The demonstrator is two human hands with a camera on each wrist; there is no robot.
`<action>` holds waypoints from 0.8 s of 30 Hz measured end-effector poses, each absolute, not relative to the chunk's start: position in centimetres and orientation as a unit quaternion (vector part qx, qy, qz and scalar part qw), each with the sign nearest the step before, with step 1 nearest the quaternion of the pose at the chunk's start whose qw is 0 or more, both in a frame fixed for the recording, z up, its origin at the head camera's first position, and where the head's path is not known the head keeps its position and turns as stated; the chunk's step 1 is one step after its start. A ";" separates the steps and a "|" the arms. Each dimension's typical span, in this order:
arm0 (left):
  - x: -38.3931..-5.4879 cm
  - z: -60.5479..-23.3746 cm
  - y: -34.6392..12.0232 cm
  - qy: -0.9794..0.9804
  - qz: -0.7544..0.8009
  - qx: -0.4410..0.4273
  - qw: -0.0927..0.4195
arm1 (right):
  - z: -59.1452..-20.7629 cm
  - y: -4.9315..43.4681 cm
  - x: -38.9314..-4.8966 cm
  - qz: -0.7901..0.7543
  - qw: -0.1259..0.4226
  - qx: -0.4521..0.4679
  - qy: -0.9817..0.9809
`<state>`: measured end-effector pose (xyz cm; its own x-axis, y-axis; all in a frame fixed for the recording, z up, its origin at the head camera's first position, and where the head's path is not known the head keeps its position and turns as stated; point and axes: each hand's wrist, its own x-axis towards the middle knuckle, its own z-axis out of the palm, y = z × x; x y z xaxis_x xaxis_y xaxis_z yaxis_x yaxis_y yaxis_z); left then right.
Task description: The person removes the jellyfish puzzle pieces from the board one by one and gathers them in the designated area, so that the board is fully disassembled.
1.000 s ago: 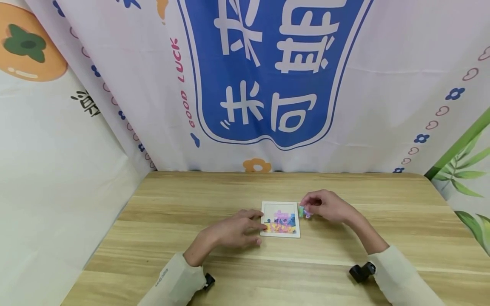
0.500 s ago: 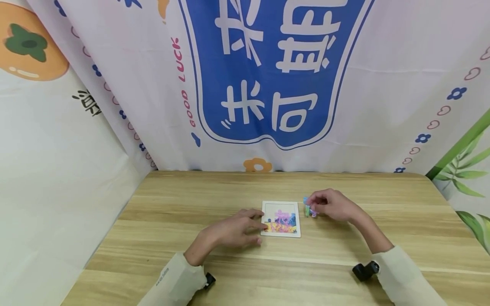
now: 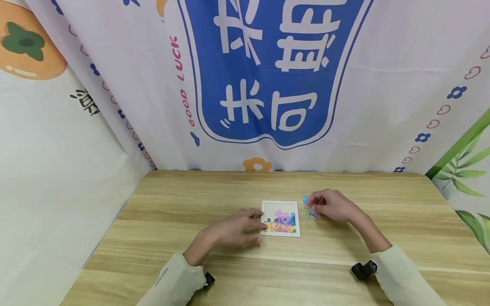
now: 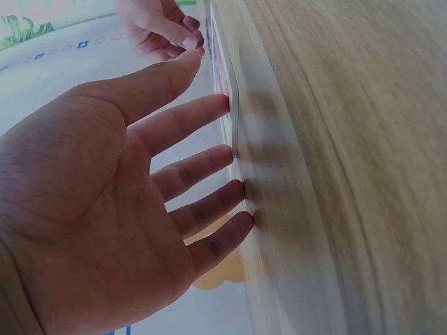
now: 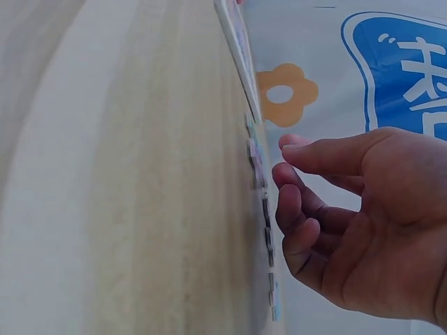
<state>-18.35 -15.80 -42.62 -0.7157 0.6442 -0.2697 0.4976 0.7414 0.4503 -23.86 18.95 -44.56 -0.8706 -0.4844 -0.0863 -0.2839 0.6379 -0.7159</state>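
Observation:
A square white jigsaw tray (image 3: pixel 269 209) lies on the table, with joined pink, blue and yellow puzzle pieces (image 3: pixel 284 225) across its lower part. My left hand (image 3: pixel 233 229) rests at the tray's left side. In the left wrist view its fingers are spread and nearly straight, index fingertip at the tray edge. Right of the tray, my right hand (image 3: pixel 332 206) hovers over loose puzzle pieces (image 3: pixel 309 212), partly hiding them. Its fingers (image 5: pixel 300 202) curve loosely in the right wrist view, and no piece shows between them. Several loose pieces (image 5: pixel 255 159) lie flat in a row below.
The wooden table (image 3: pixel 245 272) reaches back to a printed cloth (image 3: pixel 160 106) hanging behind it. A black wrist camera (image 3: pixel 364 270) sits by the right sleeve, and another black camera (image 3: pixel 208 280) by the left.
My right hand has moved slightly right, away from the tray's edge; loose pieces that were against that edge now lie a little apart from it. The left hand has stayed put.

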 end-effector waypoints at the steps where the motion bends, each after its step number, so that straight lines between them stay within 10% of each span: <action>1: -18.4 -42.6 -15.8 0.910 0.175 0.314 0.209 | -44.5 19.0 -23.8 -0.367 0.136 -0.215 0.895; 24: -18.5 -42.9 -15.8 0.908 0.181 0.319 0.205 | -44.6 18.9 -23.5 -0.346 0.137 -0.191 0.908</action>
